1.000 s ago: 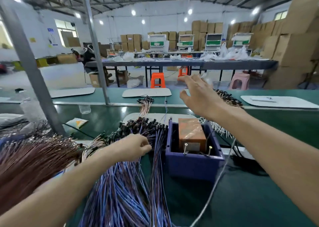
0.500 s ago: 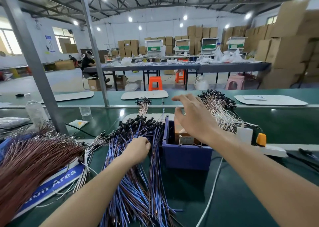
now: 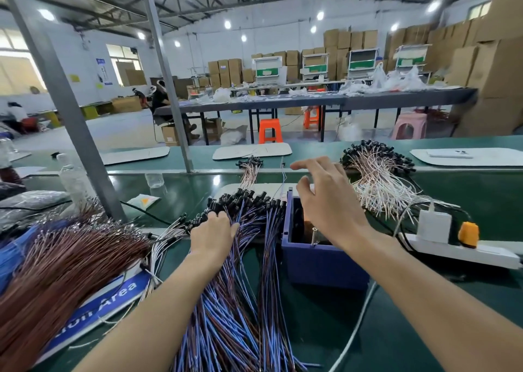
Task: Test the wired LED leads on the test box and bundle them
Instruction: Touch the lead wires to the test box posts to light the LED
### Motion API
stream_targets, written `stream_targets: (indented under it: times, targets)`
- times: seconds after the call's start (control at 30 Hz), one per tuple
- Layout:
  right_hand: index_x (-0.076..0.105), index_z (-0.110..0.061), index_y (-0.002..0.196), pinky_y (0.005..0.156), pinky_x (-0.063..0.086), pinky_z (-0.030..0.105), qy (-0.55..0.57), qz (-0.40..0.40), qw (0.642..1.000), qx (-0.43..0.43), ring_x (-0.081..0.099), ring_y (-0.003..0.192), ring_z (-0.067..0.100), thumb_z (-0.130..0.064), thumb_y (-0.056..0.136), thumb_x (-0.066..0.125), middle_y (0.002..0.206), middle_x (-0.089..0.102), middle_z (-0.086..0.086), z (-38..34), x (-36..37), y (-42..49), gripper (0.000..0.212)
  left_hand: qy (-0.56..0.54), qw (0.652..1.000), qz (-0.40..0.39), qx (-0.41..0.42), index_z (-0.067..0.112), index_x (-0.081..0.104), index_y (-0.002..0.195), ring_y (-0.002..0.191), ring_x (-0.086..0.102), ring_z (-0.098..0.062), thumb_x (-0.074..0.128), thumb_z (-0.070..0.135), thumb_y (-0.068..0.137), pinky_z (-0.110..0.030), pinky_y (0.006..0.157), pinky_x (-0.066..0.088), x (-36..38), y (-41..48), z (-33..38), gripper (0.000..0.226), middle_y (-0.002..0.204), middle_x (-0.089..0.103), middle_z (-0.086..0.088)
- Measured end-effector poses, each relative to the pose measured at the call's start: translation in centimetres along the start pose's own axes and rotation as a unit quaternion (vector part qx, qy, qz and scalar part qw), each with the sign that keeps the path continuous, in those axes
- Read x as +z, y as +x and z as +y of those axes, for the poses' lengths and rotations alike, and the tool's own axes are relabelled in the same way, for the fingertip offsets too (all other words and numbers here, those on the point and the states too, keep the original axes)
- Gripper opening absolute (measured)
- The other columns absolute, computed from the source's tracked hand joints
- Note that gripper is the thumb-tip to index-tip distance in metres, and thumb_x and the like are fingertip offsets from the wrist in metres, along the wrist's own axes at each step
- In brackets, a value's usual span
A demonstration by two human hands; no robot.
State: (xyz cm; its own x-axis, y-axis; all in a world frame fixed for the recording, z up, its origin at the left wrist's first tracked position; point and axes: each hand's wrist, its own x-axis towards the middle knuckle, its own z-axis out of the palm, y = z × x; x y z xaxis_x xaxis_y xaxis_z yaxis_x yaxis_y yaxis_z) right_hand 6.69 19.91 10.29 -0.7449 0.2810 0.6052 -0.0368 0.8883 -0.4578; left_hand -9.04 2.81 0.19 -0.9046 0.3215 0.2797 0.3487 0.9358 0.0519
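A wide pile of blue-and-brown wired LED leads (image 3: 240, 301) with black heads lies on the green bench in front of me. My left hand (image 3: 212, 234) rests on the upper part of that pile, fingers curled down into the leads. Just right of the pile stands the purple test box (image 3: 319, 261), with metal pins sticking up inside it. My right hand (image 3: 325, 199) hovers above the box with its fingers spread and holds nothing. Behind the box, to the right, lies a heap of white-and-pink leads (image 3: 379, 179).
A mass of brown leads (image 3: 56, 272) fills the left, over a blue sign. A white power strip (image 3: 458, 250) with a white adapter and an orange plug lies right of the box. A grey steel post (image 3: 70, 122) rises at the left. A plastic bottle (image 3: 70, 176) stands behind.
My right hand has come back from far behind the box and now hovers over it. My left hand stays on the blue leads. The view has tilted down a little.
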Motion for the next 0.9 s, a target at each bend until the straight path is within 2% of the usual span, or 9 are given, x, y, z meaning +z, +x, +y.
stream_targets:
  times: [0.17, 0.3, 0.37, 0.47, 0.53, 0.6, 0.73, 0.83, 0.9]
  targets:
    - [0.062, -0.021, 0.13, 0.1, 0.041, 0.034, 0.002, 0.011, 1.0, 0.003, 0.048, 0.12, 0.021, -0.014, 0.101, 0.05, 0.128, 0.058, 0.002, 0.5, 0.9, -0.6, 0.032, -0.138, 0.985, -0.002, -0.101, 0.013, 0.062, 0.104, 0.087, 0.065, -0.029, 0.044, 0.037, 0.106, -0.034, 0.072, 0.045, 0.7, 1.0, 0.3, 0.029, 0.1, 0.066, -0.006]
    - [0.061, -0.021, 0.131, 0.104, 0.04, 0.034, 0.025, 0.0, 0.999, 0.026, 0.046, 0.124, 0.019, -0.013, 0.102, 0.049, 0.129, 0.057, -0.001, 1.1, 0.8, -1.2, 0.033, -0.381, 0.917, -0.004, -0.115, 0.01, 0.057, 0.088, 0.058, 0.048, -0.015, 0.046, 0.027, 0.106, -0.029, 0.059, 0.041, -2.3, 1.1, -0.3, 0.027, 0.076, 0.06, -0.005]
    - [0.063, -0.023, 0.126, 0.099, 0.045, 0.033, 0.071, 0.007, 0.997, 0.038, 0.053, 0.114, 0.015, -0.014, 0.102, 0.049, 0.121, 0.062, -0.002, 0.7, 0.4, -1.4, 0.029, -0.471, 0.876, 0.065, -0.077, 0.015, 0.052, 0.084, 0.058, 0.048, -0.015, 0.046, 0.025, 0.106, -0.025, 0.057, 0.043, -6.5, 1.0, 0.0, 0.025, 0.076, 0.058, -0.005]
    - [0.067, -0.032, 0.105, 0.068, 0.049, 0.023, 0.213, -0.016, 0.973, 0.084, 0.061, 0.07, 0.002, -0.023, 0.103, 0.051, 0.094, 0.071, -0.007, -1.1, -0.7, -1.1, 0.019, -0.538, 0.806, 0.247, 0.017, 0.026, 0.049, 0.091, 0.066, 0.061, -0.013, 0.044, 0.032, 0.108, -0.024, 0.061, 0.052, -14.9, 0.4, 1.5, 0.018, 0.08, 0.063, -0.001]
    - [0.069, -0.031, 0.097, 0.072, 0.047, 0.023, 0.328, -0.07, 0.933, 0.133, 0.061, 0.059, -0.002, -0.031, 0.104, 0.048, 0.085, 0.075, -0.006, -2.6, -1.6, -0.3, 0.022, -0.558, 0.752, 0.331, 0.118, 0.027, 0.049, 0.098, 0.065, 0.064, -0.007, 0.044, 0.031, 0.108, -0.02, 0.058, 0.052, -19.9, -1.0, 3.4, 0.012, 0.079, 0.065, 0.003]
    - [0.073, -0.021, 0.102, 0.081, 0.048, 0.031, 0.456, -0.145, 0.858, 0.188, 0.067, 0.068, 0.005, -0.045, 0.106, 0.04, 0.088, 0.078, -0.003, -3.4, -3.0, 0.8, 0.04, -0.528, 0.736, 0.352, 0.235, 0.021, 0.049, 0.104, 0.066, 0.065, -0.004, 0.043, 0.025, 0.108, -0.018, 0.057, 0.051, -22.5, -3.1, 5.6, 0.008, 0.081, 0.067, 0.006]
    - [0.063, -0.004, 0.115, 0.081, 0.057, 0.035, 0.655, -0.223, 0.687, 0.224, 0.067, 0.088, 0.021, -0.061, 0.104, 0.035, 0.097, 0.071, 0.009, -2.0, -6.3, 1.8, 0.064, -0.334, 0.801, 0.304, 0.393, 0.007, 0.06, 0.112, 0.068, 0.064, -0.003, 0.049, 0.021, 0.106, -0.025, 0.057, 0.057, -20.4, -8.9, 8.9, 0.018, 0.087, 0.07, 0.005]
    - [0.066, -0.006, 0.1, 0.062, 0.058, 0.026, 0.694, -0.151, 0.645, 0.281, 0.067, 0.064, 0.016, -0.042, 0.105, 0.045, 0.08, 0.071, 0.003, -0.1, -8.0, 1.1, 0.042, -0.262, 0.792, 0.239, 0.498, 0.006, 0.07, 0.104, 0.077, 0.067, -0.019, 0.062, 0.023, 0.101, -0.041, 0.061, 0.055, -16.0, -13.1, 10.2, 0.019, 0.092, 0.072, -0.002]
    - [0.065, -0.01, 0.099, 0.048, 0.05, 0.02, 0.679, -0.075, 0.662, 0.309, 0.054, 0.047, 0.009, -0.028, 0.106, 0.046, 0.063, 0.061, -0.005, 1.5, -8.3, 0.0, 0.027, -0.215, 0.772, 0.201, 0.563, 0.01, 0.074, 0.102, 0.082, 0.068, -0.022, 0.059, 0.029, 0.102, -0.041, 0.058, 0.054, -13.3, -15.4, 11.2, 0.023, 0.094, 0.071, -0.003]
